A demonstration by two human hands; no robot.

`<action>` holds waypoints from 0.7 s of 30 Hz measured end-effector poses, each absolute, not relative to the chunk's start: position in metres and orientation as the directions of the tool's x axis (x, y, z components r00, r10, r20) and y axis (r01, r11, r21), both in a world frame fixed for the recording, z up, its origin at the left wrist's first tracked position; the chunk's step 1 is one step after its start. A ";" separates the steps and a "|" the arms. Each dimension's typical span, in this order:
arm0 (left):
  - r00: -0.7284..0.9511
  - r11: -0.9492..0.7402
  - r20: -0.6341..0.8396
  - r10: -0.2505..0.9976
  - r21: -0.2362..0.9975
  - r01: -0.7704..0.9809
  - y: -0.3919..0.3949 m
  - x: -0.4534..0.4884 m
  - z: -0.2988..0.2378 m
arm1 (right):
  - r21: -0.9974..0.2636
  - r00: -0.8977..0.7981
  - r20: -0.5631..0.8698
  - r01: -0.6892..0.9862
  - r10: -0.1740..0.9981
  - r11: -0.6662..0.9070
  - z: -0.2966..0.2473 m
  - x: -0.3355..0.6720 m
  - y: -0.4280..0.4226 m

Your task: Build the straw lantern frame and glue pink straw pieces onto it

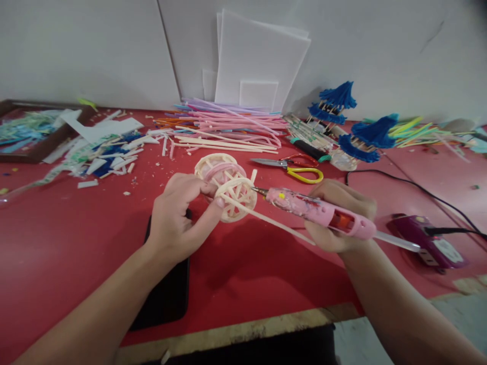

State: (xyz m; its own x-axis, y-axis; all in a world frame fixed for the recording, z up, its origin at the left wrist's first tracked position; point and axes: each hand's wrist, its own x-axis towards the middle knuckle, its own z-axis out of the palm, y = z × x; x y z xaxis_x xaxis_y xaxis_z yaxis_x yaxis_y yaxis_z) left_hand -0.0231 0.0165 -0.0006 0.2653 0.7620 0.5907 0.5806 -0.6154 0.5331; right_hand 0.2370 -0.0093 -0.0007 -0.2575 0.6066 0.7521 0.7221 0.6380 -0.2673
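Note:
My left hand (186, 213) pinches a small model of round, spoked frames (232, 190), cream with a pink ring, between thumb and fingers. A long cream strip (281, 225) runs from the model's near frame down to the right. My right hand (335, 213) is wrapped around a pink hot glue gun (304, 205), with a clear glue stick (397, 242) poking out of its back end. The gun's metal nozzle touches or almost touches the right rim of the near frame. Beneath my left wrist lies a black phone-like slab (171, 294).
Scissors (289, 166) with red and yellow handles lie behind the model. Pink and cream sticks (236, 126) are heaped at the wall. Blue-roofed models (365, 137) stand right of them. A purple power strip (433, 243) sits far right; scraps (110, 152) and a tray (34, 152) occupy the left.

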 end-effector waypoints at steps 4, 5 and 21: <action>0.257 -0.620 0.602 0.756 0.531 0.578 0.017 -0.023 -0.001 | -0.256 -0.283 0.745 0.714 0.603 0.652 0.000 0.237 -0.009; 0.257 -0.621 0.605 0.753 0.528 0.579 0.017 -0.023 -0.001 | -0.251 -0.288 0.746 0.714 0.601 0.654 0.000 0.237 -0.009; 0.200 -0.591 0.603 0.772 0.566 0.575 0.018 -0.024 -0.002 | -0.243 -0.304 0.712 0.739 0.633 0.628 -0.004 0.245 -0.008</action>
